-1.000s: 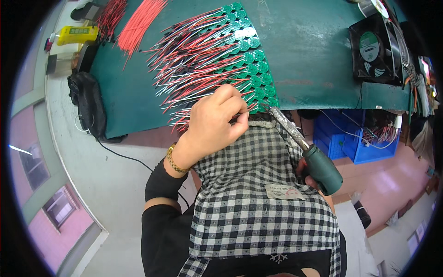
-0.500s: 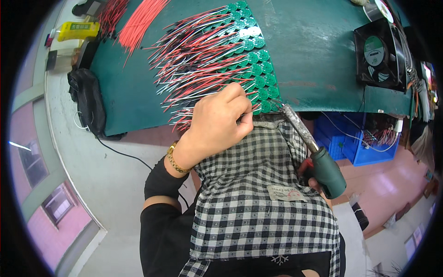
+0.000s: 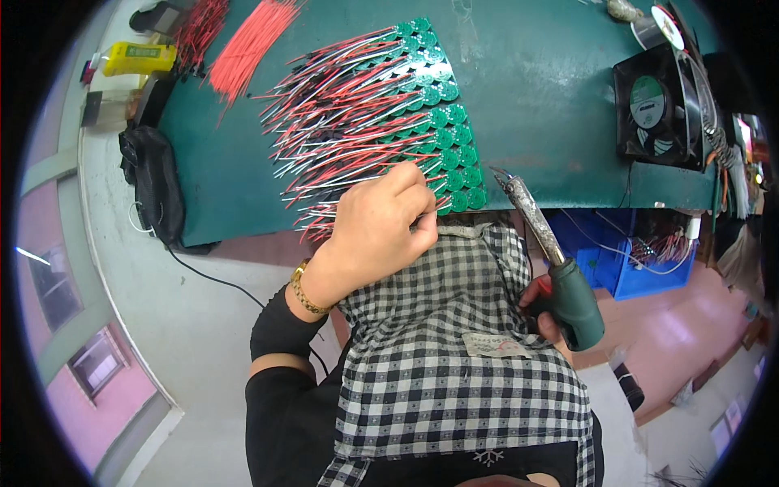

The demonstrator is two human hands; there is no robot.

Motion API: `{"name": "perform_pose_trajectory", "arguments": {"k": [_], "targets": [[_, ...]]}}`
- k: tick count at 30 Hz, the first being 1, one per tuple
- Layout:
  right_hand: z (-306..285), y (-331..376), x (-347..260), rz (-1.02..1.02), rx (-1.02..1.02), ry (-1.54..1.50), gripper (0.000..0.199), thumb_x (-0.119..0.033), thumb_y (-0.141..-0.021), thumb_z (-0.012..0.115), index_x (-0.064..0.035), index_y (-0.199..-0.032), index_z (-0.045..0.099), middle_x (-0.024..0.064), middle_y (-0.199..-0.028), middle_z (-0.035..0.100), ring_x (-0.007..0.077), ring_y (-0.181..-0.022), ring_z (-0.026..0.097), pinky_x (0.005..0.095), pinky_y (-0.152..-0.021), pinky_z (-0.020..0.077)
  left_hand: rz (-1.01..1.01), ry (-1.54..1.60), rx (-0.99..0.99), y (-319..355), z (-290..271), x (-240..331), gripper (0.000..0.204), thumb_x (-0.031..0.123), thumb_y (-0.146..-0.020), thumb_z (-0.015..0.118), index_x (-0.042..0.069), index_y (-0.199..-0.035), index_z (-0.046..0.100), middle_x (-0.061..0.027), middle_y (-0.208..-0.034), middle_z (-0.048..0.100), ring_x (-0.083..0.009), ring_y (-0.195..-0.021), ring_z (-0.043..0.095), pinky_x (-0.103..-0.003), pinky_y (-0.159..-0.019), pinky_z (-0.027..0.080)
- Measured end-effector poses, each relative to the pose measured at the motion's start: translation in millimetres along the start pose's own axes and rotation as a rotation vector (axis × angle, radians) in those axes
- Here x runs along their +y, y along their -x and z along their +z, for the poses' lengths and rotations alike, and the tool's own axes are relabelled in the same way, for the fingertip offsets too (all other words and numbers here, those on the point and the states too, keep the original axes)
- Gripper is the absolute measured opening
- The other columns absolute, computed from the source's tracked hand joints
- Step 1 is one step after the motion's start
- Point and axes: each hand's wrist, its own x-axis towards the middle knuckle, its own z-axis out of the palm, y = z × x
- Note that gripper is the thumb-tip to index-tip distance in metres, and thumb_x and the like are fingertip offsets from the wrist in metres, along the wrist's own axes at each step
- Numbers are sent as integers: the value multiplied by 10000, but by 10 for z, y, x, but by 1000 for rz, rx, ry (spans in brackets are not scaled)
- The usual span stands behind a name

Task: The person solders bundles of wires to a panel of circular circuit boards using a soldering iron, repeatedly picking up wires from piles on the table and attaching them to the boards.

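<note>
A panel of small round green circuit boards (image 3: 442, 118) lies at the table's front edge. Red, white and black wires (image 3: 341, 134) fan out from it to the left. Over the panel's near rows, my left hand (image 3: 385, 215) has thumb and forefinger pinched together beside the wire ends; whether a wire sits between the fingertips is hidden. My right hand (image 3: 548, 326), partly hidden behind the handle, grips a soldering iron (image 3: 578, 304) with a dark green handle. Its metal barrel slants up and left, and the tip hovers just right of the panel, apart from the boards.
Bundles of red wires (image 3: 250, 49) lie at the far left of the green table (image 3: 544, 105). A black fan (image 3: 659, 105) and a solder spool (image 3: 659, 28) stand at the right. Below the edge is a blue crate (image 3: 649, 280). A black bag (image 3: 154, 183) rests at the left.
The iron's tip has drawn away from the panel's near corner toward the right. My left hand is slightly lower in view, still pinched.
</note>
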Motion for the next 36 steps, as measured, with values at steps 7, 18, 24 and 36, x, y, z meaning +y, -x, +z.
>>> {"name": "perform_pose_trajectory", "arguments": {"k": [7,18,24,36], "targets": [[163,-224,-174,-99,117,56,497,-382,-814,671,1,-1107,551,71,-822,592,162,-710,556,300,-652,457,24,13,30,21,0,-2,142,17,-626,673,78,-705,572,-24,-768,563,-191,-554,565,-305,-484,452],[275,-475,-392,-150,17,-181,630,-413,-804,671,-26,-1258,466,105,-833,561,169,-721,552,295,-651,466,28,-36,17,9,-10,42,130,28,-648,673,73,-707,567,-41,-775,546,-222,-585,565,-336,-499,449],[385,-573,-436,-260,-37,-325,652,-479,-869,585,-22,-1299,411,161,-1014,565,274,-1013,547,431,-919,440,160,222,-13,-106,-170,281,216,100,-698,720,37,-847,577,-102,-895,553,-272,-839,566,-374,-745,470],[426,-692,-432,-385,-277,-1041,477,-315,-944,550,-84,-1353,470,132,-1414,435,253,-1307,405,409,-1065,316,-426,1091,-444,-244,18,1000,497,127,-665,712,-22,-1105,536,-74,-711,575,-156,-533,546,-266,-554,485]]}}
